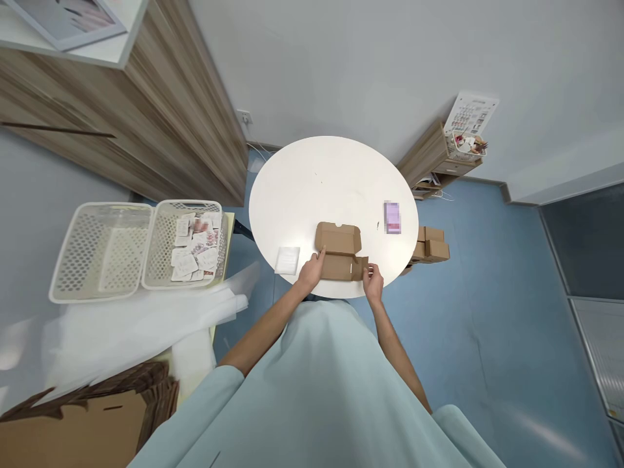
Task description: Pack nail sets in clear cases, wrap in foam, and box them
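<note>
A brown cardboard box (336, 265) lies unfolded at the near edge of the round white table (331, 175), its lid raised toward the far side. My left hand (312, 270) grips the box's left side, thumb on top near the fold. At the right end, my right hand (373, 282) has its fingers closed on a side flap that sticks outward. Left of the box sits a flat white packet (287, 260), not touched by either hand. A purple pack (392, 218), partly blurred, lies farther right on the table.
To the left, a white basket (151, 276) holds several printed cards beside another basket (63, 260). White wrapping sheets (146, 325) and stacked flat cardboard (73, 429) lie nearer me. Small boxes (433, 246) stand right of the table; a wooden cabinet (195, 117) rises behind left.
</note>
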### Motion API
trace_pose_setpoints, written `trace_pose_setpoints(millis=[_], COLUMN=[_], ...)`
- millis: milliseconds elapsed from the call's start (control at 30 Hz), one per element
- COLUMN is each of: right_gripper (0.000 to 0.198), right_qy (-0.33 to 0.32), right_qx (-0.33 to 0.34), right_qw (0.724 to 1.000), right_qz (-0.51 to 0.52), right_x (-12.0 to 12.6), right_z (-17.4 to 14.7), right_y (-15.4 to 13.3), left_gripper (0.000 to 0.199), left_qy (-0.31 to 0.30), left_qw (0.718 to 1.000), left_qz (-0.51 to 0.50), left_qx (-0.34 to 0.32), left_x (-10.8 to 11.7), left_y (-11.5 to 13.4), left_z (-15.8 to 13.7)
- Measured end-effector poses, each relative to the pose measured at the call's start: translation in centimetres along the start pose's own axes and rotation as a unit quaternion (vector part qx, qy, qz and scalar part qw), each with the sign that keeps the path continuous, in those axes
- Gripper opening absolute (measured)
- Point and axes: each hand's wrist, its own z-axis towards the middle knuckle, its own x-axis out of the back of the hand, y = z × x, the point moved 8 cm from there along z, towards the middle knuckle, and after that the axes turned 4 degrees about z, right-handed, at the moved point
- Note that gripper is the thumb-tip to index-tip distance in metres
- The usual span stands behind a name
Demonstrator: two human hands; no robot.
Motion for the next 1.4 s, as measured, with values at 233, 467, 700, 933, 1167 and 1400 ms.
trace_pose_setpoints(millis=[233,467,700,933,1167,1400], right_gripper=[0.054,0.028,0.021,0.023,0.021,0.04], right_qy=[-0.061,-0.04,-0.034,-0.033,-0.015,0.03], right_qx=[0.038,-0.019,-0.004,-0.005,-0.042,-0.023], right_qw=[0.997,0.992,0.961,0.963,0.977,0.99], right_qz=[0.009,-0.119,-0.273,-0.269,-0.207,-0.138], right_x=[-2.9,-3.7,-4.5,-4.4,-3.8,-1.5], right_z=[-1.2,0.3,0.5,0.5,0.0,-1.1], right_y=[-2.2,-1.3,-3.1,-3.5,-2.5,-2.6], left_gripper=[0.084,0.085,0.09,0.085,0.062,0.051], left_qy=[0.008,-0.003,0.0,-0.005,0.013,0.17], left_qw=[1.0,1.0,0.999,0.999,0.999,0.972], left_qz=[-0.019,0.017,0.04,0.04,0.032,-0.004], left_qx=[-0.004,-0.008,-0.011,-0.004,-0.021,0.162], left_x=[-0.7,-0.6,-0.5,0.0,2.9,6.7], left_y=[0.0,0.2,0.3,0.5,0.4,-8.5], left_z=[0.1,-0.1,0.1,0.4,-2.6,-6.1])
